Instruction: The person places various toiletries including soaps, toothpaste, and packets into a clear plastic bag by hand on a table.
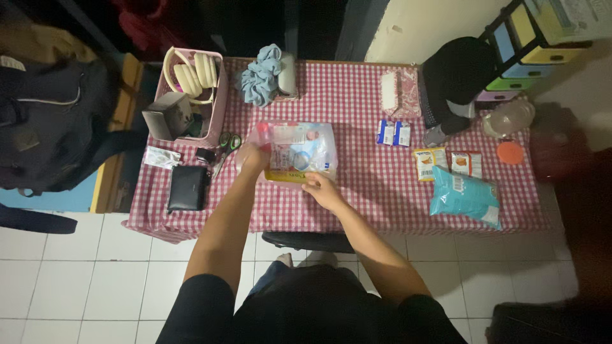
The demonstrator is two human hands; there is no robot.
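Okay, I see left hand (256,157) and right hand (319,186) both pinching the clear pouch (299,151) mid-table on the checked cloth (357,114); I'd keep both grips firm, pouch flat.

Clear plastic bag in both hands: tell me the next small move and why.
Probably spread the bag's mouth wider with the left hand while the right hand pins its lower edge. The clear plastic bag lies flat on the checked tablecloth, already holding small items, and both hands grip it at opposite sides. Whether the top is open cannot be told.
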